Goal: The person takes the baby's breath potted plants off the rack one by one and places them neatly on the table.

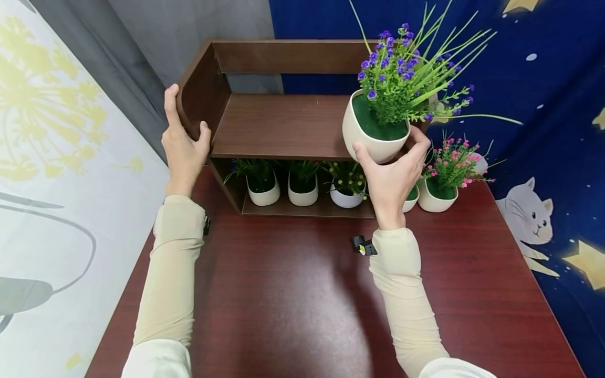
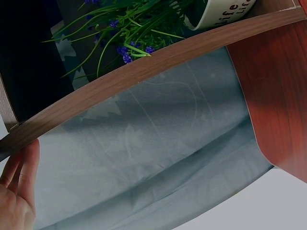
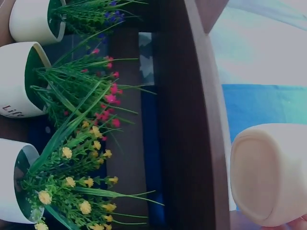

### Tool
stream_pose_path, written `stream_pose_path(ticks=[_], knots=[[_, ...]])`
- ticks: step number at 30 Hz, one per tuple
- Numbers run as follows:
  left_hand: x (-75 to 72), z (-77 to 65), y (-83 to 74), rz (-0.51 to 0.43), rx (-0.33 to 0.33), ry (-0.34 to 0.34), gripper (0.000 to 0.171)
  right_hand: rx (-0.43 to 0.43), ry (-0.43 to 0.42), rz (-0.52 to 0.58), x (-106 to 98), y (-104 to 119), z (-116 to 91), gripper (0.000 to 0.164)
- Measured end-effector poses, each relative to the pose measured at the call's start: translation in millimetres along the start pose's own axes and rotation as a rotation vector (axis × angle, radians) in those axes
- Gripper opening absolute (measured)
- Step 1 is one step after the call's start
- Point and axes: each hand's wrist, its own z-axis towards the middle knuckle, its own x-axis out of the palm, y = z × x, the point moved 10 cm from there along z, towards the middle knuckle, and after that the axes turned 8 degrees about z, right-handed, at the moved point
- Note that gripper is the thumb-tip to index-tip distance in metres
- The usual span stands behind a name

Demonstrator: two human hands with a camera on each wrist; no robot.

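My right hand [image 1: 397,170] holds a white pot of artificial purple flowers [image 1: 378,123] by its lower part, thumb in front and fingers behind. The pot is tilted toward me, at the right part of the brown wooden shelf's [image 1: 283,126] upper board. In the right wrist view the held pot's [image 3: 256,177] underside shows beside the board edge; little of that hand is visible there. My left hand [image 1: 184,149] grips the shelf's left side panel, thumb on the inner side. Fingertips [image 2: 31,148] of it touch the panel edge in the left wrist view.
Under the upper board stand several potted plants: purple [image 2: 127,55], pink [image 3: 112,98] and yellow [image 3: 85,207] flowers in white pots. Right of the shelf, a pink-flowered pot [image 1: 437,197] sits on the reddish table [image 1: 293,294], with another pot partly hidden behind my wrist. Curtains hang behind.
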Motion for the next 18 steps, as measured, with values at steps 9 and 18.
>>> stream_pose_path(ticks=[9, 18], knots=[[9.3, 3.5, 8.6, -0.016, 0.003, 0.006, 0.06, 0.017, 0.004, 0.127, -10.8, 36.9, -9.0, 0.071], [6.8, 7.4, 9.9, -0.02, 0.018, 0.012, 0.061, 0.065, -0.011, 0.188, -29.4, 35.3, -14.9, 0.071]])
